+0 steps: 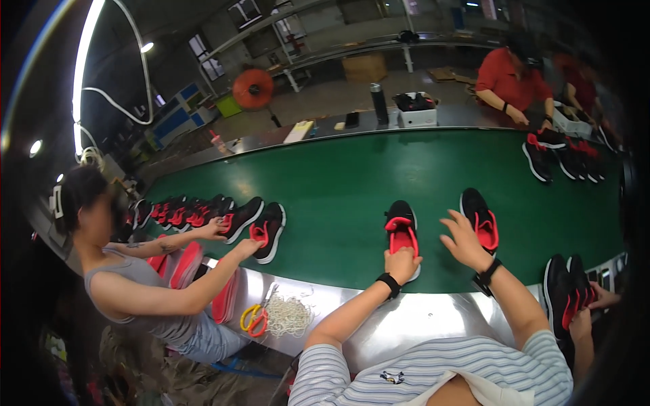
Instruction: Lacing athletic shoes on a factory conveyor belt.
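Note:
My left hand [403, 264] is closed on the heel end of a black sneaker [401, 211] with a red lining and white sole. Its toe points away from me on the green belt. With fingers spread, my right hand [467, 238] hovers beside a second black sneaker [476, 201], also red inside. Its palm and fingers are clear of any grip; whether the wrist side brushes the shoe I cannot tell. Both my wrists wear black bands.
On the left, a co-worker's hands [249, 247] touch a sneaker [272, 233] beside a row of others. Scissors [254, 319] and pale string [290, 317] lie on the metal edge [379, 314]. At right, another person's hands hold black shoes [559, 291]. More people stand across the green belt [338, 176].

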{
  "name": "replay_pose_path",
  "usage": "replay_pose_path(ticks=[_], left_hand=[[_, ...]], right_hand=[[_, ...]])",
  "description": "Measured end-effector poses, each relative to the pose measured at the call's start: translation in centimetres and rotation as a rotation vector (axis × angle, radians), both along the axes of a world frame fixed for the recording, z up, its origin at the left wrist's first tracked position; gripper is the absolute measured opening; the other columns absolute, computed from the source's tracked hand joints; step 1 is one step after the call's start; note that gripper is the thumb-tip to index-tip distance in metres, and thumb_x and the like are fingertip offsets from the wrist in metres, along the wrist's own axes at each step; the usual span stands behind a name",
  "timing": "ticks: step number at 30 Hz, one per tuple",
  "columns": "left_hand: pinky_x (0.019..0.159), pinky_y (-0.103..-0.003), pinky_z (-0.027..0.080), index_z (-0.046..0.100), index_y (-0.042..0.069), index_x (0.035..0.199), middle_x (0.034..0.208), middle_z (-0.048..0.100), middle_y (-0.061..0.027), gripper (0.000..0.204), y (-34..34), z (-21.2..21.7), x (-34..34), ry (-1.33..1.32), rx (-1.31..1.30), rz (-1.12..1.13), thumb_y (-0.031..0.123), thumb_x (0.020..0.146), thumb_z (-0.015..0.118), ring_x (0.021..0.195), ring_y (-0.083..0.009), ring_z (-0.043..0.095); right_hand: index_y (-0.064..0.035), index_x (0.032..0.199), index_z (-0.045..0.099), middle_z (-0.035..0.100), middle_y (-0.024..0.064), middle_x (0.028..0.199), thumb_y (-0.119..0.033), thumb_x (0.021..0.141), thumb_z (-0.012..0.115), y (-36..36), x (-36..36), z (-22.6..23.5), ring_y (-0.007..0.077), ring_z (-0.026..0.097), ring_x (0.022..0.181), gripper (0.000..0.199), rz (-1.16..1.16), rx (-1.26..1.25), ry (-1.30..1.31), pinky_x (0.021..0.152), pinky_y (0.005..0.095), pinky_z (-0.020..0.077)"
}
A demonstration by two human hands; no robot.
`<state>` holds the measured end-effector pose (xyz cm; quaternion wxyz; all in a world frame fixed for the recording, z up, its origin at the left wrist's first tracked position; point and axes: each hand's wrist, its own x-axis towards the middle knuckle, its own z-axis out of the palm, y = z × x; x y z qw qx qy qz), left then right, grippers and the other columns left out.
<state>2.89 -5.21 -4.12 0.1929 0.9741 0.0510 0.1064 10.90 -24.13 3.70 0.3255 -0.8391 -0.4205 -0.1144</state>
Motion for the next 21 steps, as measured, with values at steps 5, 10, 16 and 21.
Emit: replay_pose_path(ticks=[5,10,16,21], left_hand=[[0.087,-0.044,0.033,0.061,0.009,0.100,0.090,0.062,-0.0034,0.022,-4.7,-1.0,-0.1,-0.110,-0.428,-0.082,0.023,0.082,0.059,0.084,-0.0215,0.059],[0.081,-0.027,0.044,0.062,0.005,0.103,0.102,0.058,-0.0100,0.021,-4.0,-0.8,-2.5,-0.140,-0.646,-0.321,0.009,0.082,0.060,0.093,-0.0206,0.057],[0.077,-0.027,0.046,0.066,0.003,0.093,0.091,0.063,-0.0075,0.012,1.3,0.0,-0.8,-0.141,-0.751,-0.114,0.009,0.085,0.059,0.085,-0.0162,0.059],[0.076,-0.035,0.047,0.068,0.006,0.085,0.088,0.064,-0.0123,0.013,5.1,3.3,8.0,-0.204,-0.375,-0.099,0.017,0.081,0.061,0.081,-0.0269,0.060]], right_hand=[[-0.0059,0.108,0.060,0.059,0.0161,0.108,-0.018,0.088,0.047,5.9,7.9,-1.5,0.0327,0.052,0.104,0.027,0.023,-0.080,0.229,0.093,0.0403,0.0397],[-0.0178,0.130,0.048,0.052,0.0180,0.124,-0.017,0.083,0.053,7.4,8.7,-4.0,0.0381,0.043,0.118,0.047,0.058,-0.400,0.431,0.101,0.0411,0.0354],[-0.0110,0.108,0.056,0.059,0.0132,0.100,-0.013,0.076,0.058,4.2,6.3,-0.9,0.0335,0.057,0.093,0.032,0.007,-0.271,0.138,0.080,0.0436,0.0466],[-0.0069,0.092,0.056,0.056,0.0119,0.087,-0.004,0.074,0.058,3.3,1.4,0.4,0.0323,0.058,0.081,0.019,-0.057,0.177,-0.071,0.069,0.0407,0.0480]])
